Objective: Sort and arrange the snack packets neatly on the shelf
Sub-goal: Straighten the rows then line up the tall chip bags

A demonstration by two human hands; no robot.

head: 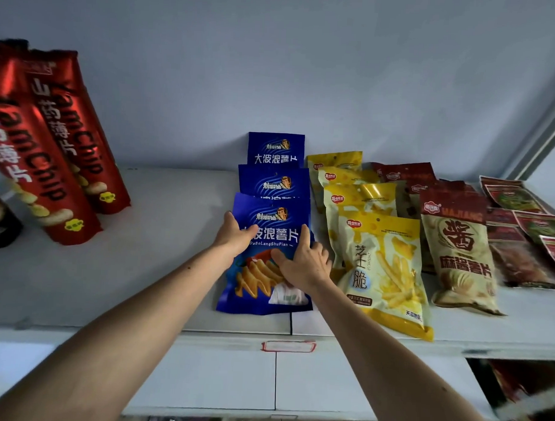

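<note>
Front blue packet (264, 273) lies on the white shelf (174, 238), approx. centre, overlapping two more blue packets (274, 166) stepped behind it toward the back wall. It's glossy royal blue w/ white Chinese lettering, "DaBoLangShuPian" in small print, a cartoon logo up top and wavy orange crisps pictured low on the front. Bottom edge sits near the shelf's front lip.

Left hand (234, 237) grips the packet's upper left edge, thumb across the front, fingers behind. Right hand (303, 258) holds the right side, thumb and forefinger on the front, other fingers curled round the edge. Both grips grasping the same packet.

Just right: a row of yellow packets (384, 267), overlapped front to back, fries pictured, front one touching or nearly touching the blue one; can't tell which. Next right, cream-and-maroon packets (457, 254) marked "MAJIANG", then flat red packets (521, 219) at the far end. Well apart on the left, tall red "Yam Chip" bags (67, 146) stand leaning. A red-bordered label holder (288, 346) sits on the shelf's front edge below the blue packet.
</note>
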